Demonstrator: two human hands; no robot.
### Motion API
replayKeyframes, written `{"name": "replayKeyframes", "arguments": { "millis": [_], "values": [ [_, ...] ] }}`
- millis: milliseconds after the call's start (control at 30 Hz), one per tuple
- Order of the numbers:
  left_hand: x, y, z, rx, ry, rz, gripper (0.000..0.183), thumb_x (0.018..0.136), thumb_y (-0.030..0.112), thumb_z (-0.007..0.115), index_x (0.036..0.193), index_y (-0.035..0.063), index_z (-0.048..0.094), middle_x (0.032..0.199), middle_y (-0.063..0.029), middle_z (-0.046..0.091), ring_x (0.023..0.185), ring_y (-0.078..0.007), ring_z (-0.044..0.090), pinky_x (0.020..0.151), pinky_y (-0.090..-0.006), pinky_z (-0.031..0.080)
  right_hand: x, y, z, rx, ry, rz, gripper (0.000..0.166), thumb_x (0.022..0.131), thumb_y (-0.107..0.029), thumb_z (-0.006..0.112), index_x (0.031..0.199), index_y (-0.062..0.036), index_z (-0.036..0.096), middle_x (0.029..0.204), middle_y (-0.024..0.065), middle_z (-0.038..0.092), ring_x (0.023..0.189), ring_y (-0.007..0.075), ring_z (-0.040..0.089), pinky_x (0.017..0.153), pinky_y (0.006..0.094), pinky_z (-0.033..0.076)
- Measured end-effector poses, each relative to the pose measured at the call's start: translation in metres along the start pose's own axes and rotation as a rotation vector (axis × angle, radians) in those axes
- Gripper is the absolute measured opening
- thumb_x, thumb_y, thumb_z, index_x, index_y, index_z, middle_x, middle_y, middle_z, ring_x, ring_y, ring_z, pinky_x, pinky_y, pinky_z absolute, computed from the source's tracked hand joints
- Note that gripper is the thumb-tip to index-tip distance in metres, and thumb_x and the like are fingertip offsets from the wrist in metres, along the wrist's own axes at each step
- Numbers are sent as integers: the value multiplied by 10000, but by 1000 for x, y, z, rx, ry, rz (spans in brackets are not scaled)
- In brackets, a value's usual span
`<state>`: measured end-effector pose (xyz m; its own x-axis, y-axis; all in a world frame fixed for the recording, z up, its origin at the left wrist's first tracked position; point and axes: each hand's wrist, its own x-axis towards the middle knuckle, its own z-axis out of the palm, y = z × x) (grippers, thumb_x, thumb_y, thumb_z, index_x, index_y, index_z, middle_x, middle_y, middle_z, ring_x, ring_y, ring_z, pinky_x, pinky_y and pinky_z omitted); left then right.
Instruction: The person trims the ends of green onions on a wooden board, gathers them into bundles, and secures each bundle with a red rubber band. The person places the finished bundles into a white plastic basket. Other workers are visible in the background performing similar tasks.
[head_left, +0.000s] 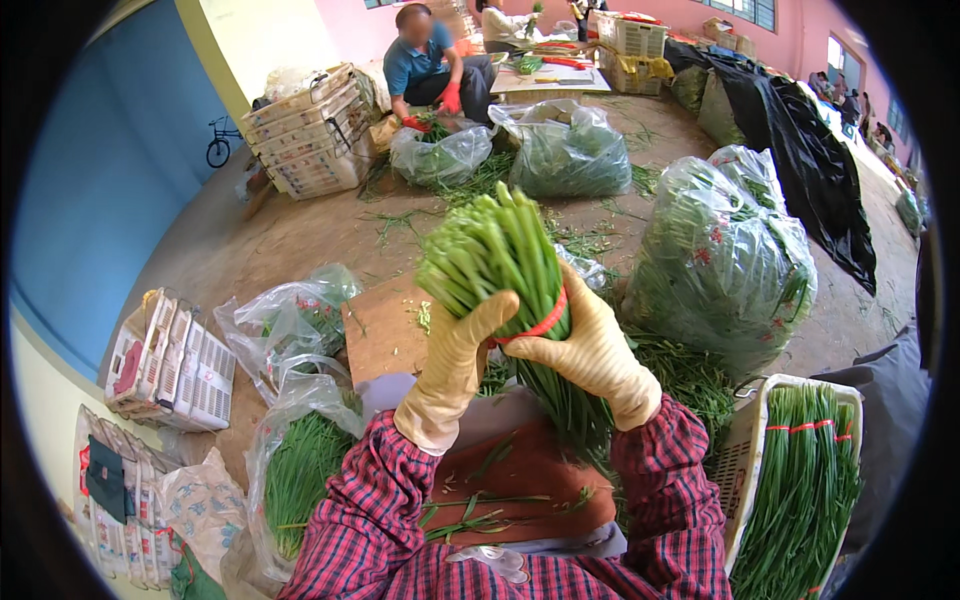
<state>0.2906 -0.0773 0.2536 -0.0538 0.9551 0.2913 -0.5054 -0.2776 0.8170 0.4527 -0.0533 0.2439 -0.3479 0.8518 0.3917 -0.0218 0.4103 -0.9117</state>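
Note:
Between my two gloved hands is a thick bundle of green stalks, probably garlic chives or garlic scapes, its cut ends tilted up and away from me. A red band circles the bundle. My left hand grips its left side, thumb along the stalks. From the right, my right hand wraps the bundle beside the band, thumb across the front. Leafy ends hang down over a reddish-brown cloth on my lap, where loose stems lie. Both gloves are cream-coloured and ribbed.
Right of me, a white plastic crate holds banded green bundles. Plastic bags of greens stand at left and right. A wooden board lies ahead. Farther off, a person in red gloves crouches by stacked crates.

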Motion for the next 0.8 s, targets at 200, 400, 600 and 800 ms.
{"name": "replayKeyframes", "arguments": {
  "millis": [200,400,600,800],
  "values": [
    [-36,-72,1,265,-213,-189,755,819,168,850,1437,36,437,1333,-59,575,1225,-167,535,1054,-337,446,-23,16,-29,611,107,184,769,781,-173,877,1425,-30,481,1304,72,622,1164,170,591,1010,333,488],
    [-97,-127,18,156,-526,-707,660,832,130,829,1395,45,495,1281,-47,626,1167,-164,579,1025,-327,469,-59,-10,-71,1005,330,268,569,903,-488,706,1234,-33,624,1012,97,724,816,202,711,746,349,603],
    [-112,-130,23,238,-956,-951,555,916,63,714,1426,46,497,1264,-99,660,1159,-181,611,985,-321,500,-151,-75,-159,700,680,167,595,905,-509,699,1252,-32,626,1082,110,722,884,231,718,787,367,609],
    [-109,-122,26,66,-861,-1053,651,929,82,706,1509,58,413,1292,-104,629,1182,-169,587,1007,-320,490,-288,-216,-279,-522,909,126,660,816,-317,829,1342,-18,565,1172,92,698,1042,194,671,923,320,537]
  ]
}}
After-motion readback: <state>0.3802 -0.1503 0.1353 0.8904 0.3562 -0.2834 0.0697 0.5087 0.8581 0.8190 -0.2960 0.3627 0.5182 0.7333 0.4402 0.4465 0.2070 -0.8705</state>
